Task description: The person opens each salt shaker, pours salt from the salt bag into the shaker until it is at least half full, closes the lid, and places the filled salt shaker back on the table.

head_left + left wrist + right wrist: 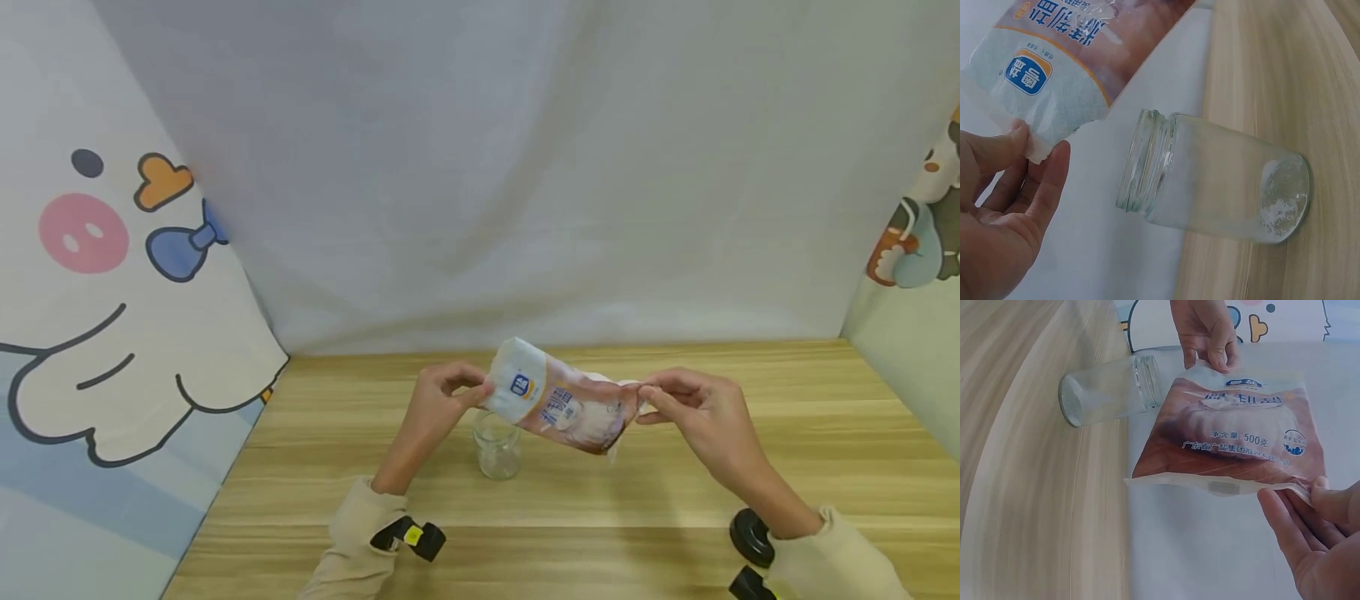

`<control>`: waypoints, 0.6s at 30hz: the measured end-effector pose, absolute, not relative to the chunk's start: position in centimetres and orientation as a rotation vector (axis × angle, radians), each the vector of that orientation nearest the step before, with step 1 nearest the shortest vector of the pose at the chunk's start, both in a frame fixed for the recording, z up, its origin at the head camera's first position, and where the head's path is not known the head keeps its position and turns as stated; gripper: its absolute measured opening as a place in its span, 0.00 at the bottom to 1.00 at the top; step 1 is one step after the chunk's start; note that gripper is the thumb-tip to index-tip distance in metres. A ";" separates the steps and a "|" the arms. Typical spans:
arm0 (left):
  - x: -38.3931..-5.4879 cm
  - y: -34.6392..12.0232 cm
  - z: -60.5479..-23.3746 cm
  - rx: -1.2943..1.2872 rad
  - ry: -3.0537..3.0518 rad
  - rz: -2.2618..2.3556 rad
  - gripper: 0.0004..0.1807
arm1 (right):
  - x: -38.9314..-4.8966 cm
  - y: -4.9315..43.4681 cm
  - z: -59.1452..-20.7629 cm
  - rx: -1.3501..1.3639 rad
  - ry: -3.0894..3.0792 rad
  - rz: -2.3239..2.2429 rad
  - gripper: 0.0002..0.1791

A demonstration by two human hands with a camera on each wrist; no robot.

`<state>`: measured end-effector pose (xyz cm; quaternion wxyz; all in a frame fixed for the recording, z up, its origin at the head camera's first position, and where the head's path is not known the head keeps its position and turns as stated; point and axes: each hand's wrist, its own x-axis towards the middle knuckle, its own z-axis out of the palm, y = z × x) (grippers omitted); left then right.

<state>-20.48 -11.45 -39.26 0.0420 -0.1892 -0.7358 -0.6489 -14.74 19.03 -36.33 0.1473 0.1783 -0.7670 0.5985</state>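
A printed plastic bag of salt (pixel 573 404) is held aloft, tilted, between both hands. My left hand (pixel 442 400) pinches its pale blue end by a corner; a torn edge shows beside the fingertips in the left wrist view. At the opposite, brownish end, my right hand (pixel 705 421) pinches another corner between thumb and fingers. Below the pale end stands an upright clear glass jar (pixel 498 457), its mouth uncovered and partly overlapped by the bag in the head view. Some white grains (pixel 1280 212) lie on the jar's bottom.
A round black lid (pixel 752 537) lies on the wooden table (pixel 570 554) beside my right wrist. A grey-white cloth (pixel 450 167) hangs along the table's back edge. Cartoon-printed panels (pixel 97 333) flank it on either side.
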 end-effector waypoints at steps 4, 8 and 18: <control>-20.4 -11.6 -39.4 -0.594 -2.254 -1.977 0.03 | -14.9 18.9 -36.0 0.524 -2.211 1.720 0.05; -20.4 -11.7 -39.6 -0.579 -2.265 -1.972 0.03 | -15.2 18.9 -35.8 0.531 -2.218 1.706 0.05; -20.3 -11.8 -39.9 -0.504 -2.286 -2.013 0.03 | -15.4 18.7 -34.9 0.557 -2.249 1.638 0.05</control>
